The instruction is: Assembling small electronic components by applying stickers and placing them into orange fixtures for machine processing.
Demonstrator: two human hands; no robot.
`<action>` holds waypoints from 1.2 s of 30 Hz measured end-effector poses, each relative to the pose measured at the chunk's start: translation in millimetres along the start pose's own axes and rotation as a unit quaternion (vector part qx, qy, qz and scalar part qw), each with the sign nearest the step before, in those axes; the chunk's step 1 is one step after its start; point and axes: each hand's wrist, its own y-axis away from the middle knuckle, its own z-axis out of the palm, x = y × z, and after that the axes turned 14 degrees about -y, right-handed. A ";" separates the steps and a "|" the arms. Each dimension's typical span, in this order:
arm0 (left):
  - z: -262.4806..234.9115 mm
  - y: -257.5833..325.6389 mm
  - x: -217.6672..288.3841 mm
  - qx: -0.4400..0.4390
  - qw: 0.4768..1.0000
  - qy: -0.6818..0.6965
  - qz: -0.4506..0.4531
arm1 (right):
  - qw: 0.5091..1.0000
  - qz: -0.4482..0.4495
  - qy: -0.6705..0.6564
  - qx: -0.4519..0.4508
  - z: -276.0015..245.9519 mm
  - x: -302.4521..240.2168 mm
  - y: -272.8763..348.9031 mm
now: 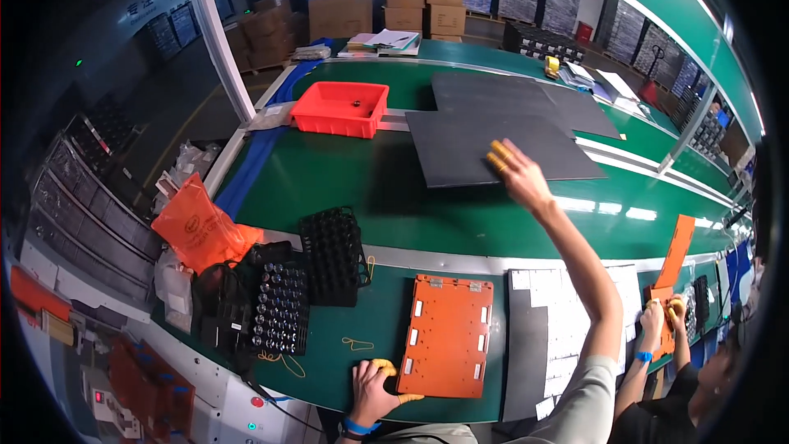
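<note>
Nearest, on the green surface point(353, 322), the left hand point(371, 393) is resting half open at the lower left corner of the flat orange rectangular panel point(448, 337); its thumb is lying along the panel's edge, seemingly touching without a real grip. To the left, a black pocketed tray point(304, 300) is holding rows of shiny round metal pieces point(275, 308), while just beyond it a second black tray point(333, 255) is showing only dark pockets. Farther, the right hand point(518, 173) is lying, fingers extended, over a dark grey flat sheet point(460, 148); I cannot tell whether it is pressing. The step in hand is seemingly handling this sheet; the next move would be calling for a firm hold on its edge. Beyond, a bright red plastic bin point(333, 125) is containing a few small dark pieces point(357, 104).
</note>
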 end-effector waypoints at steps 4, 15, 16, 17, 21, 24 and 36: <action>5.0 2.2 -1.5 0.018 1.000 0.002 0.017 | 0.985 0.110 0.020 -0.133 16.1 -38.5 39.9; -1.6 7.9 1.6 0.029 0.999 -0.002 0.017 | 0.988 0.139 -0.012 -0.060 -8.7 -123.4 123.5; -1.5 8.8 1.5 0.026 1.000 -0.003 0.016 | 0.989 0.134 -0.023 -0.053 -6.6 -119.8 126.9; 1.0 9.0 0.8 0.043 0.999 -0.001 0.023 | 0.990 0.129 -0.033 -0.045 -5.3 -114.3 130.0; 3.6 12.1 0.3 0.042 0.999 -0.016 0.023 | 0.985 0.154 -0.033 -0.077 8.0 -104.6 129.4; 5.1 12.8 1.7 0.038 0.999 -0.016 0.019 | 0.961 0.252 0.011 -0.116 22.9 -116.1 113.9; 4.0 12.1 6.0 0.038 0.999 -0.015 0.031 | 0.931 0.268 -0.083 -0.232 30.7 -104.3 132.7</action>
